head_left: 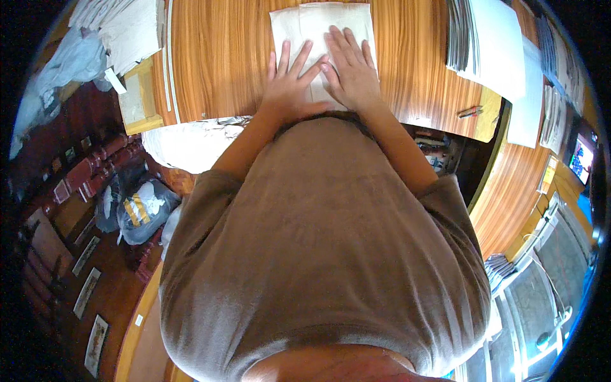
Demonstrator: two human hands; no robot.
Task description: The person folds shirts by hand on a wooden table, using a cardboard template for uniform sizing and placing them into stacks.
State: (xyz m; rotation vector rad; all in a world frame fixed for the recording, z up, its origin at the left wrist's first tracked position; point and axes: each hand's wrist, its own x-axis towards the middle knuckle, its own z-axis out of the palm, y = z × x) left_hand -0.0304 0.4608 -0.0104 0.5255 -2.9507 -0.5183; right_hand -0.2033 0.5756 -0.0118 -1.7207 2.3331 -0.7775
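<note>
A cream folded sheet [321,19], cloth or paper, lies flat on the wood-grain table in front of me, with a layer edge showing near its top. My left hand [289,89] is spread over its near left part, palm down. On its right side rests my right hand [353,76], flat with the fingers pointing away from me. The two thumbs nearly meet in the middle of the sheet. Neither hand grips anything; both are open. My hands and body hide the sheet's near edge.
White stacked sheets [496,44] stand at the right of the table [216,57], near a small red-and-black tool [470,112]. Folded pale cloth [130,38] is piled at the far left. White material [191,143] hangs below the table's front edge. Stuffed plastic bags [146,210] sit lower left.
</note>
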